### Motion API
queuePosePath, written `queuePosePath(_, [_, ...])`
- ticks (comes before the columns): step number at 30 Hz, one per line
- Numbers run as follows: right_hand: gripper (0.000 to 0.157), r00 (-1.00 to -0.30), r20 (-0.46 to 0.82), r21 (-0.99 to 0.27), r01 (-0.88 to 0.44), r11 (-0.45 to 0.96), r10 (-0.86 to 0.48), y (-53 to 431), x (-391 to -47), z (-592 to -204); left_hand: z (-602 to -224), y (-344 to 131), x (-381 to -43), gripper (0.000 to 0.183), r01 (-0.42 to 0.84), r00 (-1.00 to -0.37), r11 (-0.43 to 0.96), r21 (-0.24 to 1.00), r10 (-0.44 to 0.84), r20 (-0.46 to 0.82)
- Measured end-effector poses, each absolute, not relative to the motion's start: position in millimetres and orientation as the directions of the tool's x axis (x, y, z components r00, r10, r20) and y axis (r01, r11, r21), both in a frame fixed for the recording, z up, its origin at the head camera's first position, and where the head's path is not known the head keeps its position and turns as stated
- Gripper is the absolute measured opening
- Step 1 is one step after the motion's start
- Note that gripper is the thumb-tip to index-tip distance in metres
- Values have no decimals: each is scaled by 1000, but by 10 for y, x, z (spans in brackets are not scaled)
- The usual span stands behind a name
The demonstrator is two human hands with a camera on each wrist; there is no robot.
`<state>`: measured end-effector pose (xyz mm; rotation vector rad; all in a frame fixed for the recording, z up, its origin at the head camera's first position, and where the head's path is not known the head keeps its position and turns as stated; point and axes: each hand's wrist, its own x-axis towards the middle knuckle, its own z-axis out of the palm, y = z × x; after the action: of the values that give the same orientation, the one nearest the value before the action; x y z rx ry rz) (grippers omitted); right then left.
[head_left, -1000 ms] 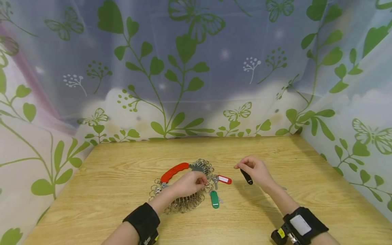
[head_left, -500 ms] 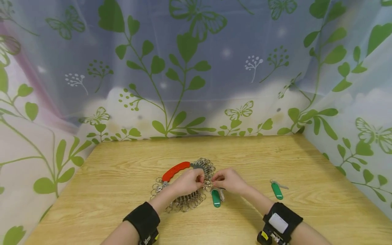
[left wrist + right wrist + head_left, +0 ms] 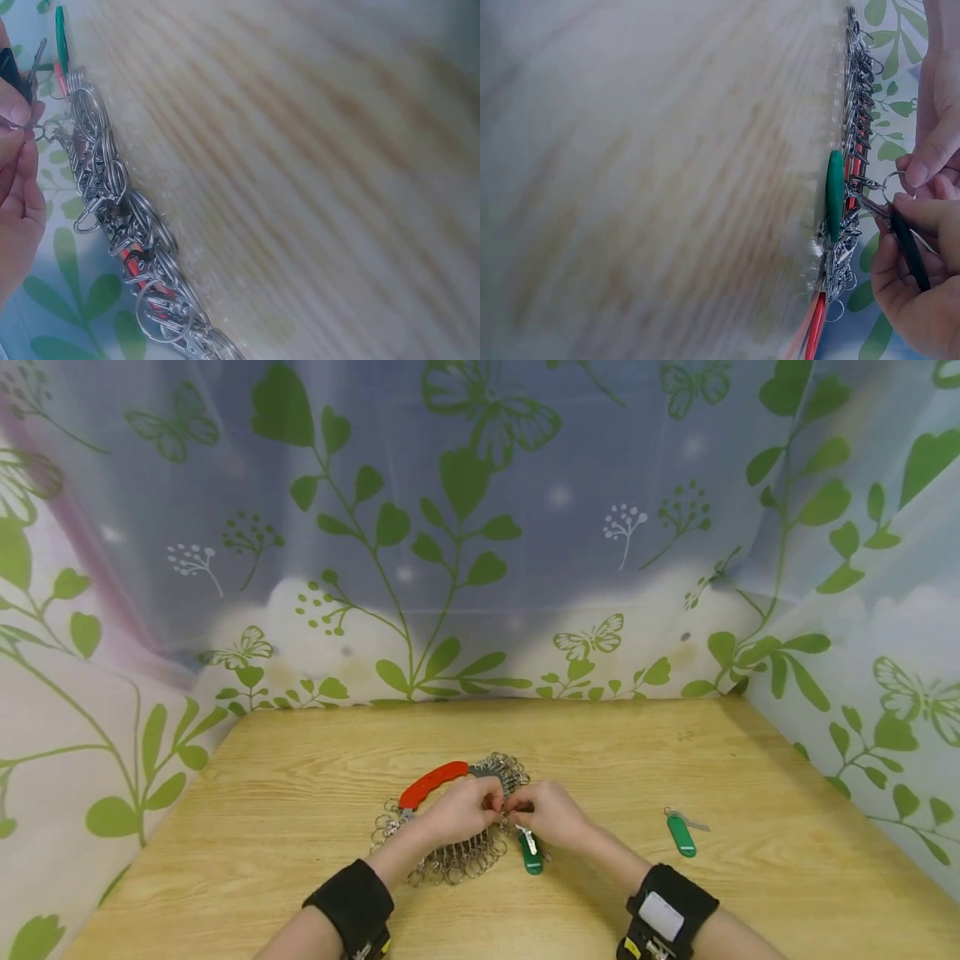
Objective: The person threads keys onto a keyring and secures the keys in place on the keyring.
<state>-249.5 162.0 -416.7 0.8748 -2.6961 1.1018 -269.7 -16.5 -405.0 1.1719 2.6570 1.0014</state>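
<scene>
My left hand (image 3: 467, 808) pinches a small metal split ring (image 3: 895, 175) at the right end of a large key ring holder, which has a red handle (image 3: 435, 781) and many clips and rings. Facing it, my right hand (image 3: 551, 817) pinches a black key tag (image 3: 909, 251) with a silver key (image 3: 37, 64) on it. The fingertips of both hands meet at the split ring. Below them, a green key tag (image 3: 532, 857) hangs from the holder. Beside it lies a red tag (image 3: 816, 330), hidden in the head view.
A second green key tag (image 3: 682, 836) with a key lies apart on the right of the wooden table (image 3: 337, 739). A patterned curtain (image 3: 480, 568) with leaves and butterflies encloses the back and sides.
My right hand has moved left with the black key tag, from over the right of the table to my left hand. The left hand has stayed at the holder.
</scene>
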Motion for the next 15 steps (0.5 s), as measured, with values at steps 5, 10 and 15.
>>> queuePosePath(5, [8, -803, 328, -523, -592, 613, -497, 1630, -2496, -4185, -4056, -156, -2710, 14, 630, -703, 487, 605, 688, 178])
queuePosePath(10, [9, -779, 346, -456, -627, 632, -523, 1636, -2496, -4188, -4094, -198, -2742, 13, 611, -690, 462, 643, 709, 146])
queuePosePath(15, [8, -792, 312, -496, -607, 621, -526, 1666, -2493, -4183, -4107, -256, -2771, 16, 669, -647, 477, 570, 752, 128])
